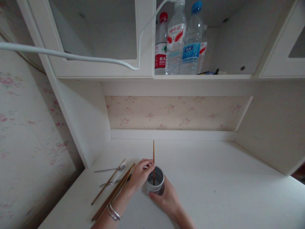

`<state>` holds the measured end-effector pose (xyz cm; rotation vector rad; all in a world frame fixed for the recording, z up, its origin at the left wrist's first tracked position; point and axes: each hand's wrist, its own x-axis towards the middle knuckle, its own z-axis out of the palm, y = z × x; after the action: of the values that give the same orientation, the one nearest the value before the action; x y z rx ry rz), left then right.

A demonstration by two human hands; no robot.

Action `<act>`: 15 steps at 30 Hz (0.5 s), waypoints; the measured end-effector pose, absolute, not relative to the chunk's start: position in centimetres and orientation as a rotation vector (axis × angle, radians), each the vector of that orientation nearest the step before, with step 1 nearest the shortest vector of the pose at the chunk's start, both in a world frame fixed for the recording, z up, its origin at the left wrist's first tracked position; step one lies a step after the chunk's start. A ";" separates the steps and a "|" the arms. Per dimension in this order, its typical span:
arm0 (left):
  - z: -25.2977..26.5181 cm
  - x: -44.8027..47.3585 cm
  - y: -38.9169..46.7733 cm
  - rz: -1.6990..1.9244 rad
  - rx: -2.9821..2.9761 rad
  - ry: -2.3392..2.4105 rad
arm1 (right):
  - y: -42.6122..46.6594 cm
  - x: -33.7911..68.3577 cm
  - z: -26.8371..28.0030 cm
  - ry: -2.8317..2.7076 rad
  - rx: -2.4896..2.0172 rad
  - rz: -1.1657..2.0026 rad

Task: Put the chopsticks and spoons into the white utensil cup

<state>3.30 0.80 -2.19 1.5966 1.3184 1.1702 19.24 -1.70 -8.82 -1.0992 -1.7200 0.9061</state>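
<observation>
A single brown chopstick (153,151) stands upright with its lower end inside a grey cup (155,188). My left hand (142,171), with two silver bangles at the wrist, pinches the chopstick just above the cup's rim. Around the cup's right and near side curls my right hand (167,197), holding it on the white desk. To the left of my left forearm lie several more chopsticks (111,198) in a bundle, partly covered by the arm. Beside them are a white spoon (118,174), a loose chopstick (102,193) and some thin metal cutlery (105,170).
The white desk (202,171) runs under a cabinet. Several plastic bottles (175,41) stand on the open shelf above. A white cable (90,58) crosses the upper left in front of the cabinet door (105,68). Side panels bound the desk on both sides.
</observation>
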 end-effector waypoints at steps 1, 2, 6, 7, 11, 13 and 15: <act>-2.5 3.2 0.4 1.168 1.539 1.292 | -1.7 19.3 -8.9 -1.722 -1.098 0.903; -3.0 3.0 -0.1 1.163 1.483 1.243 | -1.7 19.3 -8.9 -1.725 -1.103 0.902; -5.7 3.1 -2.1 1.163 1.304 0.933 | -1.6 19.3 -9.0 -1.787 -1.125 0.841; -6.2 3.3 -2.4 1.177 1.284 0.896 | -1.6 19.3 -9.1 -1.807 -1.117 0.828; -7.4 4.2 -2.2 1.268 1.278 0.915 | -2.0 19.6 -9.0 -1.822 -1.048 0.768; -7.5 4.5 -1.8 1.288 1.275 0.912 | -2.6 20.1 -8.6 -1.765 -1.065 0.637; -7.4 4.7 -1.6 1.299 1.269 0.871 | -3.5 20.3 -7.5 -1.684 -1.089 0.484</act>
<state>4.74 -1.64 -7.43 1.2687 0.8712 1.2993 20.34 -3.54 -7.54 -1.0892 -1.6837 0.4839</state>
